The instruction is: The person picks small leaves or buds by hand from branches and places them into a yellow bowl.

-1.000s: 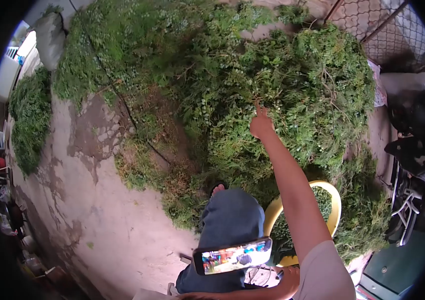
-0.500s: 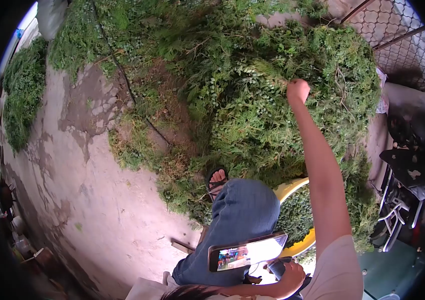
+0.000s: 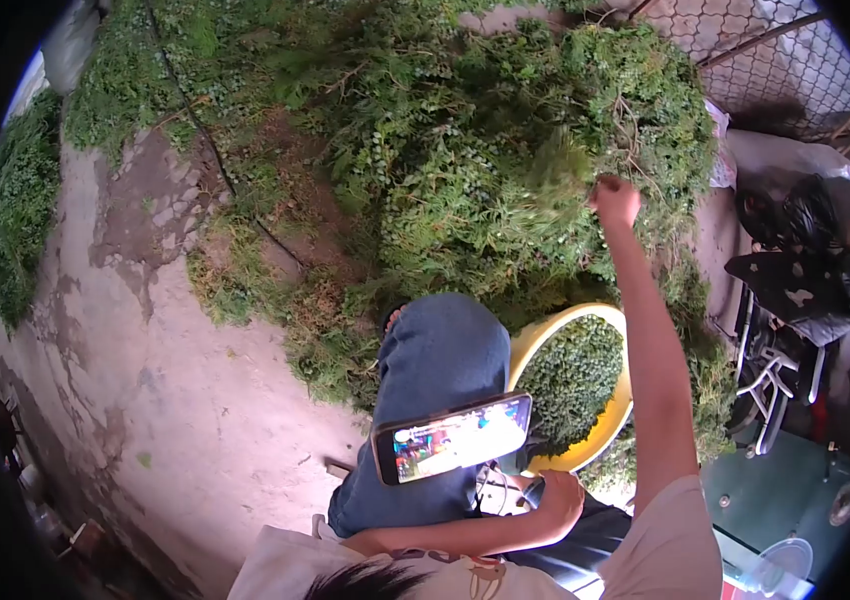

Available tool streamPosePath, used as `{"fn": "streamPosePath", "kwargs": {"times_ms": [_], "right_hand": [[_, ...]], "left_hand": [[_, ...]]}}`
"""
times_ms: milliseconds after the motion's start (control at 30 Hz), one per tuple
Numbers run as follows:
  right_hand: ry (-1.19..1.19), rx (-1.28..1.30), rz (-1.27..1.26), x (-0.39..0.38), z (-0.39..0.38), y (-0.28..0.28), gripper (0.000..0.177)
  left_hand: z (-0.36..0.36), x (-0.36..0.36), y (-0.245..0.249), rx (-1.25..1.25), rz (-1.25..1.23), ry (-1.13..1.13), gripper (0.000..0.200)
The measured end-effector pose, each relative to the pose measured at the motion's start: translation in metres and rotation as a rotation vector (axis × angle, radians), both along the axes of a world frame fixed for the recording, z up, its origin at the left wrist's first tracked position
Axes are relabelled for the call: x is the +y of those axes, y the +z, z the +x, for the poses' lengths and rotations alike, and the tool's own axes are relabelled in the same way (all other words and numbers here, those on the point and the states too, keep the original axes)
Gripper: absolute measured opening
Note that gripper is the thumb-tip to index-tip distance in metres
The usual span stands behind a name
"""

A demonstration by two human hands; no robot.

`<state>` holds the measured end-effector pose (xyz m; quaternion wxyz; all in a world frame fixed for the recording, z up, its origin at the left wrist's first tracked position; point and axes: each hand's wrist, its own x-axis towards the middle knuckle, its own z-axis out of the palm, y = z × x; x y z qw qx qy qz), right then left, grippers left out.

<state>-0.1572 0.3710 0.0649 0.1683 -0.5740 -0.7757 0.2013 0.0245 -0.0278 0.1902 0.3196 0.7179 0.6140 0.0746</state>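
Note:
My right hand (image 3: 617,203) reaches over a large heap of cut evergreen branches (image 3: 465,190). Its fingers are closed on a leafy evergreen sprig (image 3: 557,170), smeared by motion. Closer to me, my left hand (image 3: 560,500) is curled at the near side of a yellow tub (image 3: 600,440); whatever its fingers hold is hidden. Small green cones or berries (image 3: 570,380) fill much of the tub. A lit phone (image 3: 455,437) rests tilted by my jeans-covered knee (image 3: 445,350).
A dark hose or cable (image 3: 210,145) crosses the greenery on the left. More branches (image 3: 20,210) lie by the far-left edge of the concrete floor (image 3: 195,430). On the right are black bags on a metal frame (image 3: 795,290), a wire mesh panel (image 3: 755,45) and a green surface (image 3: 785,490).
The view has shifted, bringing more of the yellow tub into sight. My right hand still grips the sprig, which now hangs nearer the heap's right side. My left hand stays curled.

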Motion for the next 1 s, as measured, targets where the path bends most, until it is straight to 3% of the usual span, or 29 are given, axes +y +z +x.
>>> {"fn": "streamPosePath", "kwargs": {"times_ms": [133, 200, 400, 467, 533, 600, 633, 667, 700, 733, 800, 867, 933, 1000], "right_hand": [[-0.152, -0.046, -0.339, -0.035, 0.034, -0.044, 0.023], [-0.235, -0.357, -0.464, -0.033, 0.037, -0.072, 0.023], [0.110, -0.821, -0.173, -0.068, 0.001, -0.039, 0.025], [0.152, -0.827, -0.170, -0.074, -0.007, -0.016, 0.024], [0.098, -0.760, -0.198, -0.069, -0.007, -0.001, 0.024], [0.173, -0.696, -0.092, -0.055, 0.022, -0.007, 0.025], [0.129, -0.413, -0.313, -0.056, 0.035, 0.001, 0.024], [0.080, -0.120, -0.522, -0.067, 0.043, 0.020, 0.024], [0.010, 0.047, -0.608, -0.082, 0.054, 0.040, 0.023], [-0.010, 0.049, -0.607, -0.094, 0.070, 0.051, 0.023], [-0.059, 0.480, -0.722, -0.116, 0.105, 0.070, 0.021], [-0.106, 0.560, -0.708, -0.146, 0.135, 0.103, 0.020], [-0.159, 0.645, -0.692, -0.178, 0.170, 0.118, 0.019], [-0.270, 0.862, -0.603, -0.211, 0.203, 0.125, 0.019]], "left_hand": [[0.004, -0.001, -0.002, 0.013, -0.024, -0.016, 0.027], [0.005, 0.000, -0.002, 0.010, -0.051, -0.031, 0.027], [0.008, 0.004, -0.003, 0.005, -0.084, -0.059, 0.027], [0.009, 0.001, -0.010, 0.030, -0.019, -0.024, 0.026], [0.010, 0.001, -0.016, 0.052, 0.050, 0.007, 0.024], [0.007, 0.006, -0.020, -0.302, -0.033, 0.017, 0.021], [0.006, 0.008, -0.026, -0.583, -0.052, 0.039, 0.023], [0.010, 0.014, -0.027, -0.655, -0.178, -0.010, 0.024], [0.026, 0.019, -0.038, -0.822, -0.169, 0.116, 0.022], [0.041, 0.019, -0.047, -0.986, -0.166, 0.241, 0.020], [0.024, 0.035, -0.041, -1.174, -0.316, 0.326, 0.020], [0.038, 0.043, -0.066, -1.480, -0.375, 0.587, 0.029], [0.013, 0.052, -0.056, -1.773, -0.547, 0.784, 0.045], [-0.009, 0.058, -0.046, -1.833, -0.573, 0.756, 0.059]]}}
